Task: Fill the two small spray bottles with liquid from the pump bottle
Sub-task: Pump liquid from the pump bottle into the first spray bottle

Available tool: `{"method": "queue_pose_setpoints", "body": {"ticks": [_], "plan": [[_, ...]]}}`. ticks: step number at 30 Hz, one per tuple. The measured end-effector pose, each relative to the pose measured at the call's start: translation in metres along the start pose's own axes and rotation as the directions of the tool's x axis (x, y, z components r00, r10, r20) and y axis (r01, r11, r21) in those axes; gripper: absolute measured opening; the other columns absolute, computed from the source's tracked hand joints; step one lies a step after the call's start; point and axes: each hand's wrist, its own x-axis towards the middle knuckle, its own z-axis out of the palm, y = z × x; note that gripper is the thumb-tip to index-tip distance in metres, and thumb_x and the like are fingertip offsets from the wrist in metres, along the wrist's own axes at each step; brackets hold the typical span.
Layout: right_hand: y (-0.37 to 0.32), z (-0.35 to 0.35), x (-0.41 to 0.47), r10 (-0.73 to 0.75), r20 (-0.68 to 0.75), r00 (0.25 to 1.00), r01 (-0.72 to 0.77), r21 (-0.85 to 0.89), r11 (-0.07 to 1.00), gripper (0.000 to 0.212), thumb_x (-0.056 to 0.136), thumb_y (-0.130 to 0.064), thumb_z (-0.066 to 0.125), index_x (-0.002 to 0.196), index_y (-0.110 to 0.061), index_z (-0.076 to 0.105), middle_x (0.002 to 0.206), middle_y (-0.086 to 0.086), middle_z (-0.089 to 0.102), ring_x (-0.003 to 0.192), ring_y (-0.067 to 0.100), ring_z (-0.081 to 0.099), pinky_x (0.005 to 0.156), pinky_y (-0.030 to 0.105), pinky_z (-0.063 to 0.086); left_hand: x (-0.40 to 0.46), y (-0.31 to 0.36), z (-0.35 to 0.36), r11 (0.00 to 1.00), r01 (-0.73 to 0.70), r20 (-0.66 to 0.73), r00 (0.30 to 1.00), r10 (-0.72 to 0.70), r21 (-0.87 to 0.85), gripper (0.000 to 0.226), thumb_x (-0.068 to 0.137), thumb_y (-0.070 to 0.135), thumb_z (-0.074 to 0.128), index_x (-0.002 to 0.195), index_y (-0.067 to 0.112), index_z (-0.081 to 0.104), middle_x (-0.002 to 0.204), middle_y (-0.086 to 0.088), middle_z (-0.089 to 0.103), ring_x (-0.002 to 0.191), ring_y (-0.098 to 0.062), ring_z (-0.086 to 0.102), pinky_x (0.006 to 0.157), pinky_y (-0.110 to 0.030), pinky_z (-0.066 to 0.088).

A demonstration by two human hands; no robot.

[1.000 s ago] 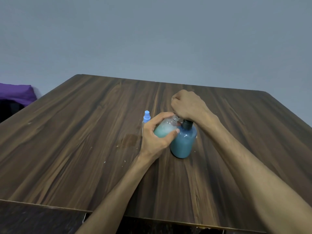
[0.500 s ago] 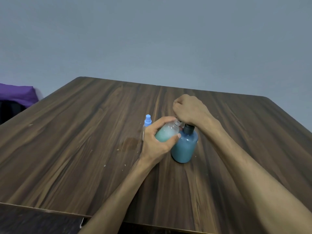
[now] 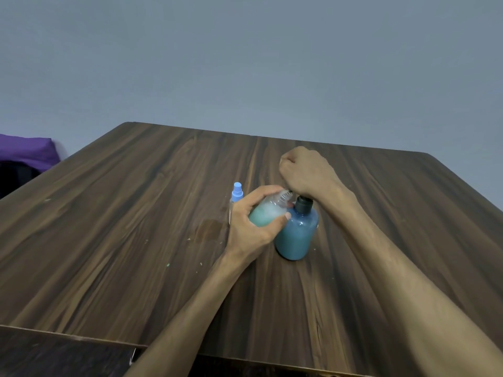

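1. The small spray bottle [image 3: 268, 213] lies tilted in our left hand [image 3: 254, 221], fingers and thumb curled round its body. Its open threaded neck points up toward the pump head. It looks partly filled with pale blue-green liquid and foam.
2. Our right hand [image 3: 306, 172] is curled into a fist over the pump head, which it hides; we cannot tell whether it grips the head or only presses on it.
3. The pump bottle [image 3: 298, 232] stands upright on the tabletop [image 3: 136, 213], touching the small bottle's side.
4. The second spray bottle [image 3: 236, 195], blue cap on, stands just behind our left hand.
5. What could go wrong: the spout is hidden, so if the neck drifts off it, a push would send liquid onto the tabletop or our fingers.
6. Foam may overflow the neck before the bottle is full.
7. A hard, off-centre push could tip the pump bottle.
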Motion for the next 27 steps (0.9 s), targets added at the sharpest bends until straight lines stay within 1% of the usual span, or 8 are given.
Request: {"method": "queue_pose_setpoints", "body": {"ticks": [2, 5, 9, 13, 17, 22, 25, 27], "plan": [[-0.0011, 0.0025, -0.0009, 0.015, 0.025, 1.0, -0.014, -0.027, 1.0, 0.025, 0.087, -0.014, 0.044, 0.063, -0.013, 0.049, 0.065, 0.002, 0.056, 0.066, 0.028, 0.048, 0.061, 0.036, 0.035, 0.0002, -0.0026, -0.0011, 1.0, 0.005, -0.004, 1.0, -0.005, 0.004, 0.04, 0.078, -0.001, 0.081, 0.115, 0.006, 0.07, 0.106, -0.01, 0.077, 0.098, -0.02, 0.075, 0.088, -0.028, 0.058], [0.0012, -0.0018, -0.0011, -0.008, -0.031, 0.999, 0.008, 0.008, 1.0, 0.024, 0.088, -0.013, 0.044, 0.065, -0.014, 0.045, 0.063, 0.001, 0.052, 0.062, 0.025, 0.044, 0.056, 0.035, 0.032, -0.0005, -0.0036, -0.0022, 1.0, 0.001, 0.011, 1.0, -0.001, -0.001, 0.039, 0.079, -0.001, 0.081, 0.115, 0.005, 0.07, 0.106, -0.011, 0.078, 0.099, -0.025, 0.076, 0.088, -0.03, 0.058], [-0.0002, 0.0017, 0.0001, 0.009, 0.03, 1.0, -0.009, -0.019, 1.0, 0.025, 0.087, -0.013, 0.044, 0.062, -0.013, 0.044, 0.062, 0.002, 0.053, 0.063, 0.027, 0.045, 0.056, 0.035, 0.032, 0.0005, -0.002, -0.001, 1.0, 0.004, 0.003, 1.0, -0.004, 0.016, 0.04, 0.078, -0.001, 0.081, 0.115, 0.006, 0.07, 0.106, -0.007, 0.077, 0.098, -0.015, 0.075, 0.087, -0.023, 0.056], [0.0019, -0.0015, 0.0023, -0.016, -0.007, 1.0, 0.016, 0.024, 1.0, 0.024, 0.086, -0.014, 0.043, 0.062, -0.015, 0.041, 0.06, 0.001, 0.05, 0.064, 0.029, 0.05, 0.057, 0.035, 0.034, -0.0004, -0.0033, -0.0018, 1.0, -0.003, 0.01, 1.0, 0.003, 0.004, 0.039, 0.078, -0.002, 0.081, 0.115, 0.007, 0.07, 0.105, -0.01, 0.078, 0.098, -0.023, 0.076, 0.087, -0.029, 0.058], [0.0014, 0.0037, 0.0017, 0.02, 0.084, 0.996, -0.022, 0.015, 1.0, 0.025, 0.082, -0.013, 0.043, 0.057, -0.013, 0.043, 0.059, 0.0, 0.054, 0.064, 0.028, 0.046, 0.059, 0.035, 0.035, 0.0004, -0.001, -0.0013, 1.0, 0.003, 0.012, 1.0, -0.003, 0.013, 0.039, 0.078, -0.002, 0.08, 0.115, 0.006, 0.07, 0.105, -0.004, 0.076, 0.097, -0.012, 0.074, 0.087, -0.022, 0.055], [0.0008, -0.0033, 0.0018, -0.031, -0.038, 0.999, 0.032, 0.028, 0.999, 0.029, 0.088, -0.013, 0.044, 0.06, -0.014, 0.042, 0.057, -0.002, 0.049, 0.06, 0.023, 0.043, 0.055, 0.034, 0.029, -0.0005, -0.0008, -0.0017, 1.0, -0.014, 0.009, 1.0, 0.014, 0.008, 0.041, 0.078, -0.004, 0.08, 0.115, 0.008, 0.069, 0.105, -0.004, 0.077, 0.097, -0.013, 0.075, 0.087, -0.023, 0.056], [0.0003, 0.0035, 0.0004, -0.01, 0.022, 1.0, 0.01, -0.015, 1.0, 0.024, 0.086, -0.013, 0.044, 0.063, -0.012, 0.048, 0.063, 0.002, 0.058, 0.068, 0.031, 0.052, 0.059, 0.035, 0.035, 0.0, 0.0009, -0.0016, 1.0, -0.014, 0.016, 1.0, 0.013, 0.018, 0.041, 0.077, -0.005, 0.08, 0.115, 0.006, 0.069, 0.106, 0.001, 0.075, 0.097, -0.005, 0.072, 0.086, -0.019, 0.055], [0.0009, 0.003, 0.0004, -0.014, 0.022, 1.0, 0.015, -0.017, 1.0, 0.023, 0.086, -0.014, 0.044, 0.064, -0.013, 0.05, 0.063, 0.002, 0.058, 0.07, 0.032, 0.054, 0.059, 0.035, 0.036, -0.0005, 0.0009, -0.0019, 1.0, -0.011, 0.008, 1.0, 0.011, 0.015, 0.043, 0.077, -0.006, 0.08, 0.115, 0.009, 0.069, 0.106, 0.001, 0.075, 0.097, -0.006, 0.073, 0.086, -0.019, 0.055]]}}
